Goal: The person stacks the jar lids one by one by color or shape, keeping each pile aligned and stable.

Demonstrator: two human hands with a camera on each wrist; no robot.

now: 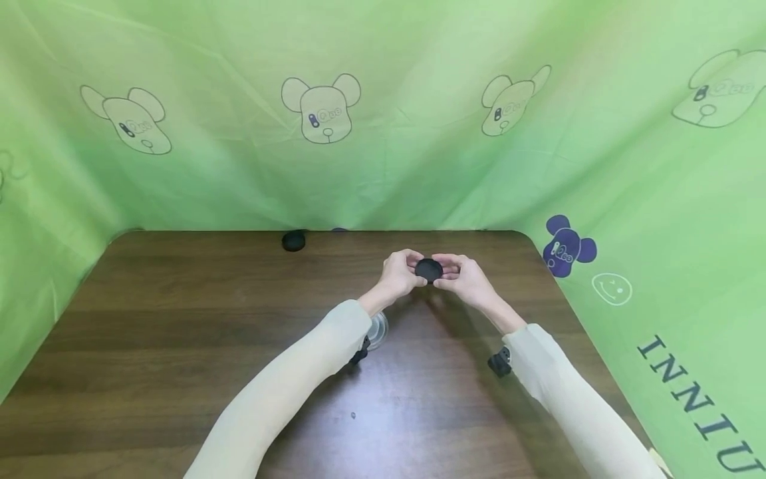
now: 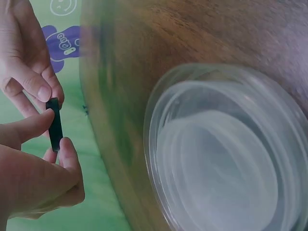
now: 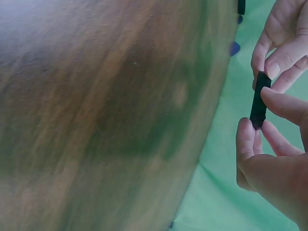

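Note:
Both hands hold a round black lid (image 1: 428,270) between them above the far right part of the table. My left hand (image 1: 399,273) pinches its left edge and my right hand (image 1: 469,279) pinches the right edge, thumbs nearer the camera. In the left wrist view the lid (image 2: 55,125) is seen edge-on as a thin dark strip; in the right wrist view the lid (image 3: 260,101) looks just as thin. A clear plastic round container (image 2: 216,163) stands on the table below my left forearm, which partly covers it in the head view.
Another round black piece (image 1: 294,241) lies at the table's back edge, left of centre. A tiny speck (image 1: 353,415) is on the brown wooden table (image 1: 179,313). Green printed cloth (image 1: 389,166) hangs around the back and sides.

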